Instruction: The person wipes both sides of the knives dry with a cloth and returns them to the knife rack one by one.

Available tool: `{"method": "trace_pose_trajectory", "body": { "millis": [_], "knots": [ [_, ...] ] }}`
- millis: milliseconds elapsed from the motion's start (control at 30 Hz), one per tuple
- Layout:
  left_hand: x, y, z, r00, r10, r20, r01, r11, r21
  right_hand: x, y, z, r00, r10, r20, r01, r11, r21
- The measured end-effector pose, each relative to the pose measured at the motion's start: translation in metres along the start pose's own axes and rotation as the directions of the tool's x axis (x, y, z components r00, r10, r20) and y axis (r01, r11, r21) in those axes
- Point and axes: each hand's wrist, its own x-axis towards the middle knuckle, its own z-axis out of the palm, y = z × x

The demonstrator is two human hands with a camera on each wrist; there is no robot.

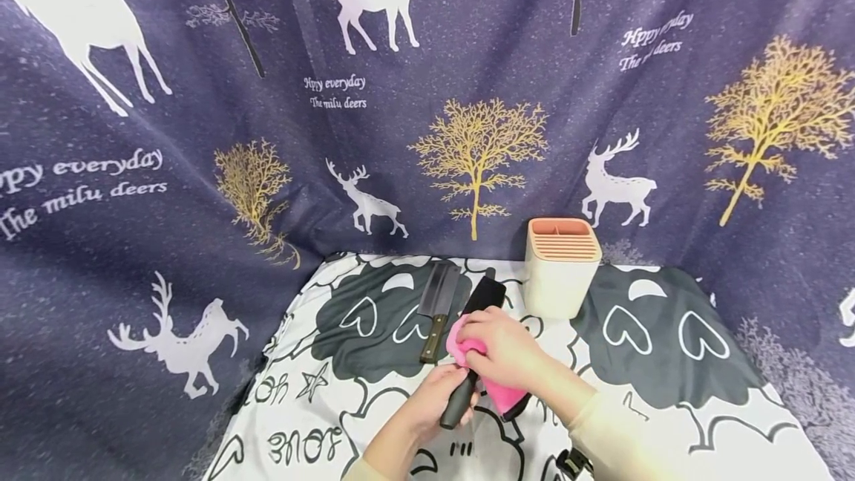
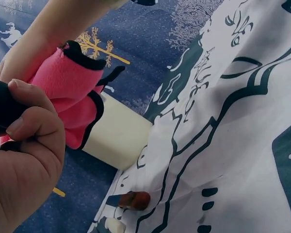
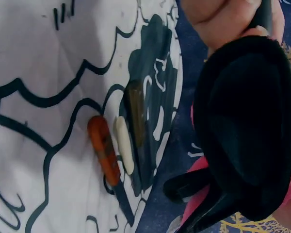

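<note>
My left hand (image 1: 430,396) grips the dark handle (image 1: 459,401) of a knife with a broad black blade (image 1: 486,297), held slanting up and away over the bed of patterned cloth. In my right hand (image 1: 504,347) is a pink cloth (image 1: 502,395) with black edging, wrapped over the blade near the handle. The left wrist view shows my left fingers curled round the handle, with the pink cloth (image 2: 70,92) just beyond. A dark side of the cloth (image 3: 247,126) fills much of the right wrist view. Left of the held knife lies a cleaver (image 1: 441,289) with a riveted brown handle.
A cream knife block (image 1: 559,280) with an orange slotted top stands at the back, right of the held knife. An orange-handled knife (image 3: 104,150) and a cream-handled one (image 3: 124,145) lie beside the cleaver. Dark deer-print fabric (image 1: 414,132) hangs behind.
</note>
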Motion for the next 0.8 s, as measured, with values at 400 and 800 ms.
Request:
{"method": "trace_pose_trajectory", "body": {
  "millis": [400,800],
  "knots": [
    [-0.003,0.0,0.014,0.999,0.014,0.044,-0.012,0.999,-0.043,-0.012,0.038,0.006,0.991,0.066,-0.119,-0.073,0.996,-0.054],
    [-0.006,-0.008,0.03,0.998,-0.01,0.058,0.008,0.999,0.044,-0.028,0.082,0.002,0.937,0.299,-0.182,-0.311,0.949,-0.042]
  ]
}}
